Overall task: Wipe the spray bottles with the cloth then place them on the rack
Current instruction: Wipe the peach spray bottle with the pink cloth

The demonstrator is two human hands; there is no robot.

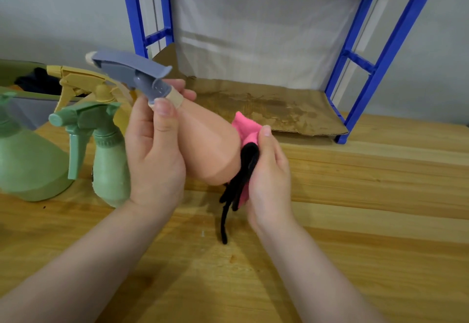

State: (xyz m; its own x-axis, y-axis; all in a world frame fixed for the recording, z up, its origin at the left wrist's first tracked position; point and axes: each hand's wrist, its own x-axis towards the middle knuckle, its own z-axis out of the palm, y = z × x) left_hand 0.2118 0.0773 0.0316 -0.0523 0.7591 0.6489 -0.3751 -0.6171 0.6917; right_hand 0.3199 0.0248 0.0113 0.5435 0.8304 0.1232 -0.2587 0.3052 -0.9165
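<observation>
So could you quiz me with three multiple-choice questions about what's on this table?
1. Where is the peach plastic spray bottle?
A. On the blue metal rack
B. Held tilted above the wooden table
C. Lying on the table

2. How many green plastic spray bottles stand at left?
A. One
B. Two
C. Four

3. What does the right hand do?
A. Holds a pink-and-black cloth against the bottle
B. Rests empty
C. Pulls the trigger

Answers: B, the left hand has its neck in its grip; B, two show; A, its fingers curl round the cloth.
</observation>
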